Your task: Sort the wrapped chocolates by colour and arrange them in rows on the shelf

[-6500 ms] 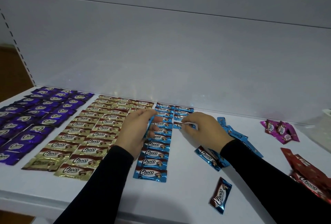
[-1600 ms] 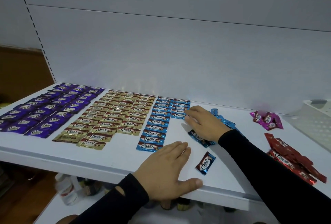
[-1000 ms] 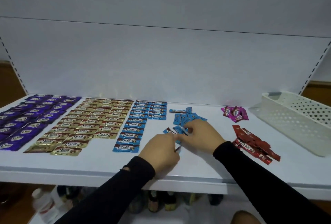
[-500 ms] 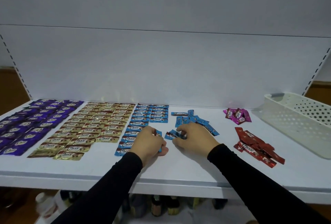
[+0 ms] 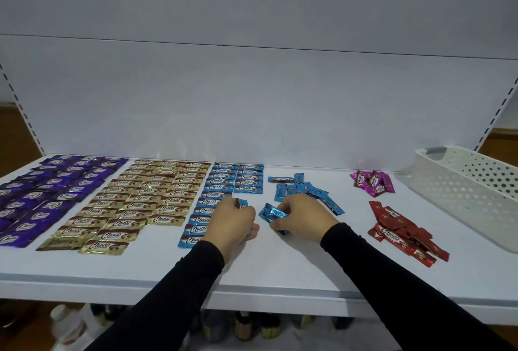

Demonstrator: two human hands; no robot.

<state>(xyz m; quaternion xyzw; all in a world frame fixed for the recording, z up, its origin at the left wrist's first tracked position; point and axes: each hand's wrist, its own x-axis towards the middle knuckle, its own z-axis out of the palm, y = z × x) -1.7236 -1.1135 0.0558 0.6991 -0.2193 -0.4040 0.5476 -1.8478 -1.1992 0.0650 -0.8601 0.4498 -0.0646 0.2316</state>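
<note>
On the white shelf [image 5: 266, 269], purple chocolates [image 5: 53, 190] fill rows at far left, gold chocolates [image 5: 140, 199] beside them, then blue rows [image 5: 235, 181]. The left hand [image 5: 231, 223] curls its fingers round a blue chocolate [image 5: 241, 203] just right of the blue rows. The right hand [image 5: 304, 217] pinches another blue wrapper [image 5: 273, 213], near a loose blue pile [image 5: 305, 189]. Pink chocolates [image 5: 372, 182] and red chocolates [image 5: 403, 231] lie to the right, beside a white basket [image 5: 471, 190].

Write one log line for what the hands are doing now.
stage: blue rows | left hand: grips blue chocolate | right hand: grips blue chocolate | loose blue pile: unsorted
</note>
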